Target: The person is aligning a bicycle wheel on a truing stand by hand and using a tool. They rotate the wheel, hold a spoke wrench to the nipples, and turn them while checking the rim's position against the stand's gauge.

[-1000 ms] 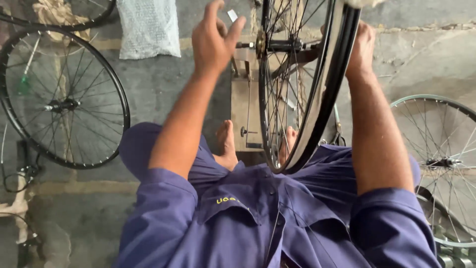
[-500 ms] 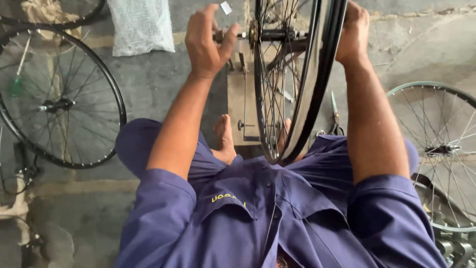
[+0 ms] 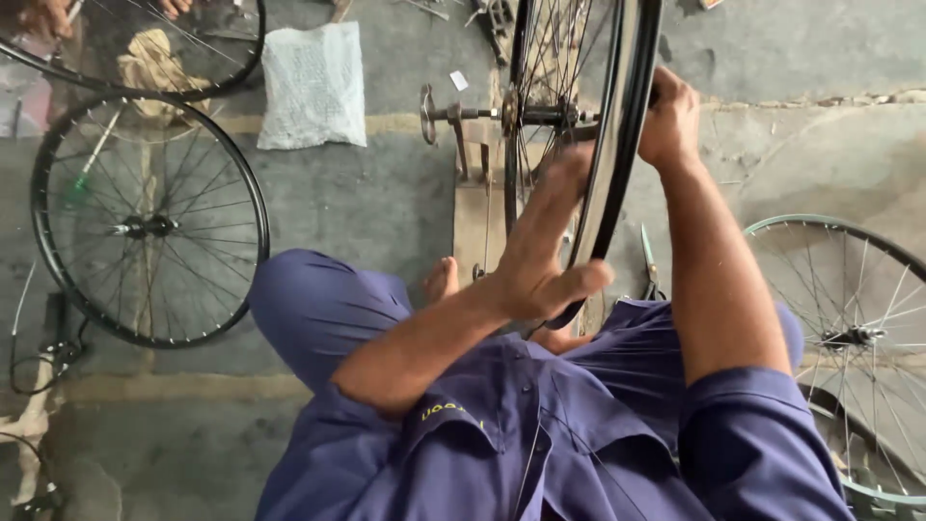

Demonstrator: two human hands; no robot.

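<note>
A grey concrete floor (image 3: 386,207) is seen, cracked at the right. Lying flat on it are a black spoked wheel (image 3: 149,227) at the left, a silver-rimmed wheel (image 3: 849,338) at the right, and a white mesh bag (image 3: 313,87). A wooden truing stand (image 3: 477,212) is set upon it, and a black cable (image 3: 43,357) is trailed along the left edge.

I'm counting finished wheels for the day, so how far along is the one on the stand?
Laced and mounted: the black wheel stands upright on the truing stand, spokes all in. In hand: the left hand lies flat against its spokes and rim, the right hand grips the rim's far side. Not yet off the stand. Another black wheel and a silver-rimmed wheel lie on the floor.
</note>
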